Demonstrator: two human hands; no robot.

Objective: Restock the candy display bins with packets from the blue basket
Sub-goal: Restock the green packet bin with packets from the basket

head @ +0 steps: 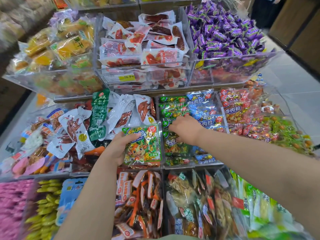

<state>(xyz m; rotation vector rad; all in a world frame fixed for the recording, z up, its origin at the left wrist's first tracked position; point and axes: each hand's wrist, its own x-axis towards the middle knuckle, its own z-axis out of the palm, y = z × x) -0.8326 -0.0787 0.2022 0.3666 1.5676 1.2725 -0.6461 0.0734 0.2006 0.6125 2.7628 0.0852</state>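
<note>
My left hand (115,148) grips a green beef-cube packet (142,144) by its left edge, holding it just above the divider in front of the middle-row bins. My right hand (186,128) reaches into the clear bin (192,165) that holds green packets (173,108) on its left and blue packets (206,116) on its right. Its fingers rest on the green packets there; whether they pinch one is hidden. The blue basket is out of view.
Clear acrylic bins in tiers surround my hands: red packets (237,108) to the right, white and dark green snack packs (97,116) to the left, sausage packs (143,45) and purple candies (225,35) above, orange-brown packs (140,201) below. Grey floor lies at the right.
</note>
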